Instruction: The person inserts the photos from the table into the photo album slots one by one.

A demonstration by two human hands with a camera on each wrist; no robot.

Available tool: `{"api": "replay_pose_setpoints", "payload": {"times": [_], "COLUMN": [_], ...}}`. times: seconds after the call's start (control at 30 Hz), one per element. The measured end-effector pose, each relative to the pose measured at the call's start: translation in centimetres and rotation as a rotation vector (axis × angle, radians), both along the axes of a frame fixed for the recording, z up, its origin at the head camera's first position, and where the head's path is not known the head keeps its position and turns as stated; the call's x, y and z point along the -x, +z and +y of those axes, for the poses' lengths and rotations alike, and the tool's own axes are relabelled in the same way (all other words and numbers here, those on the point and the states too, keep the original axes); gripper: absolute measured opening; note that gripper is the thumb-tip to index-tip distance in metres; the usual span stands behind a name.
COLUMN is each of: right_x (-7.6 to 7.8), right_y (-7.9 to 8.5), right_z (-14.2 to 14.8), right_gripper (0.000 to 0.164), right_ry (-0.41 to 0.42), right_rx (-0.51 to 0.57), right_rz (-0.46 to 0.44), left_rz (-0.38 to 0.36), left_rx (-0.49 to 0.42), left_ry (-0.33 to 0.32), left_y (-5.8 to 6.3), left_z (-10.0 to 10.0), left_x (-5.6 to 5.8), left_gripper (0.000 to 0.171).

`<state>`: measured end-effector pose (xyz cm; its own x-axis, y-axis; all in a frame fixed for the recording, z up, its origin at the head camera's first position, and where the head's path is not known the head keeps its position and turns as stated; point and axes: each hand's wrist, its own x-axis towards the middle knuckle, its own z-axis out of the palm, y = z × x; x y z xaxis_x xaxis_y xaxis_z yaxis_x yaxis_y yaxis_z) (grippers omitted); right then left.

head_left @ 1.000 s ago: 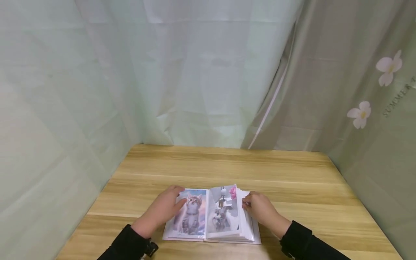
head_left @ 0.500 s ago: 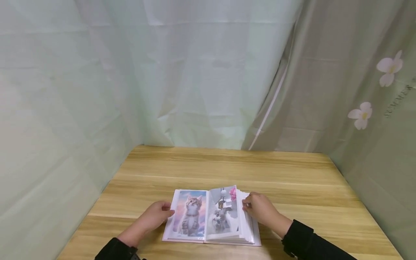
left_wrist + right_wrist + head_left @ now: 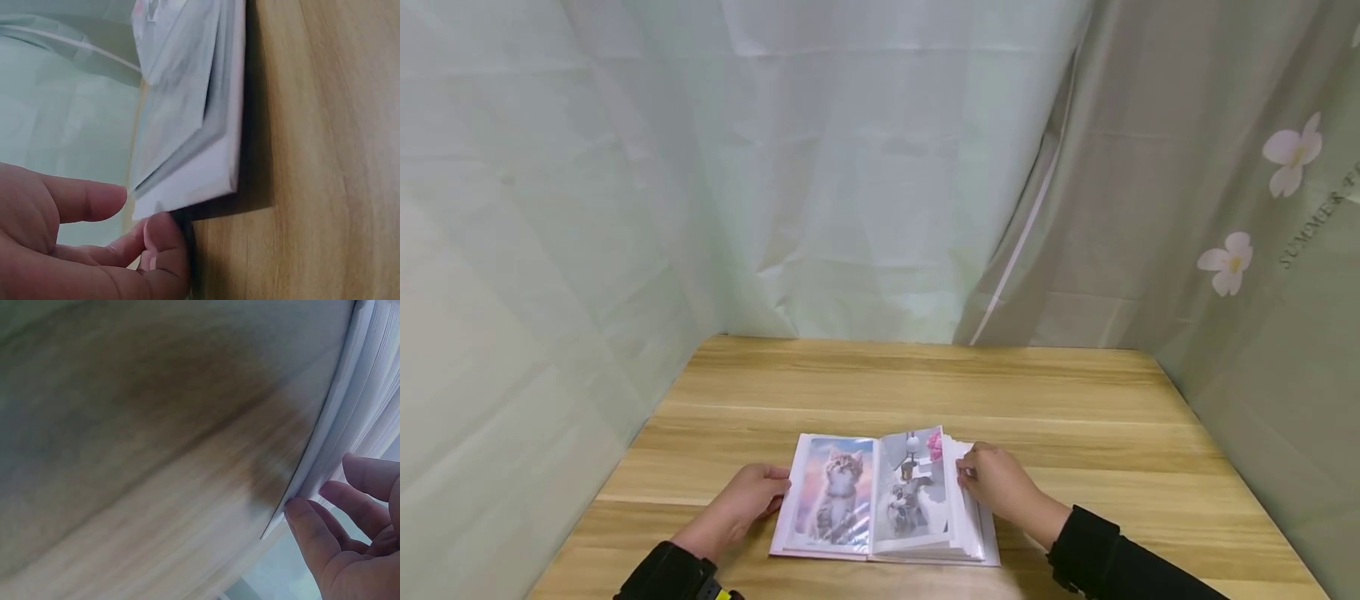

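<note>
A photo album (image 3: 875, 557) lies spread on the wooden table, a kitten picture (image 3: 838, 492) on its left page. Another cat picture (image 3: 912, 500), with pink flowers, fills the right page, whose outer side stands a little raised. My left hand (image 3: 747, 500) holds the album's left edge, and in the left wrist view thumb and fingers (image 3: 165, 234) are at the cover's corner. At the right edge, my right hand (image 3: 1003, 483) grips the album, its fingertips by the page stack. The right wrist view shows fingers (image 3: 306, 519) against the cover's edge and the layered pages (image 3: 375, 369).
The wooden table (image 3: 925, 383) extends behind and to both sides of the album. Pale curtains (image 3: 865, 183) surround it at the back and sides, with printed white flowers (image 3: 1228, 264) on the right one.
My left hand has moved from over the kitten picture back to the album's left edge, uncovering that page. The right hand stays at the right edge.
</note>
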<state>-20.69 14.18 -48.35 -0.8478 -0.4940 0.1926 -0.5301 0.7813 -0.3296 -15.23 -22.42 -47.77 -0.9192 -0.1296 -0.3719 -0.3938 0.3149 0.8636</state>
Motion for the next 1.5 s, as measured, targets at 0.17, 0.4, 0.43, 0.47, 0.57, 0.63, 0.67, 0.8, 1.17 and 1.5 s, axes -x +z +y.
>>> {"api": "replay_pose_setpoints", "payload": {"times": [0.17, 0.4, 0.43, 0.47, 0.57, 0.63, 0.67, 0.8, 1.17, 1.5], "right_x": [0.0, -0.2, -0.2, -0.2, -0.1, -0.1, -0.1, 0.0, 1.7, 2.2], "right_y": [-0.2, -0.2, -0.1, -0.1, -0.1, -0.1, -0.1, -0.1, 0.3, 0.9], "right_z": [-0.1, -0.1, -0.1, -0.1, -0.2, -0.3, -0.3, -0.3, 0.2, 0.2], "right_gripper": [0.015, 0.016, 0.016, 0.016, 0.015, 0.015, 0.015, 0.013, 0.018, 0.026], "right_ry": [-0.009, -0.015, -0.016, -0.014, -0.008, -0.006, -0.006, -0.012, -0.003, -0.066], "right_rx": [-0.003, -0.008, -0.009, -0.01, -0.018, -0.018, -0.017, -0.011, 0.03, 0.052], "right_rz": [0.004, -0.023, -0.023, -0.02, -0.006, 0.0, 0.001, 0.001, -0.077, -0.185], "left_rz": [0.02, 0.069, 0.075, 0.083, 0.12, 0.14, 0.154, 0.225, 0.567, 0.629], "left_rx": [-0.005, -0.173, -0.189, -0.201, -0.227, -0.254, -0.266, -0.284, 0.06, 0.585], "left_ry": [0.005, -0.003, -0.004, -0.003, -0.001, -0.003, -0.005, -0.018, -0.21, -0.488], "left_y": [-0.1, 0.7, 1.0, 1.2, 2.0, 2.5, 2.7, 3.4, 4.0, 3.2], "left_z": [-0.4, -0.6, -0.4, -0.3, 0.7, 1.6, 2.1, 4.4, 11.7, 15.3], "left_x": [0.0, -0.3, -0.4, -0.6, -1.3, -1.9, -2.3, -3.6, -4.9, -4.5], "left_gripper": [0.031, 0.036, 0.037, 0.038, 0.043, 0.045, 0.047, 0.05, 0.067, 0.072]}}
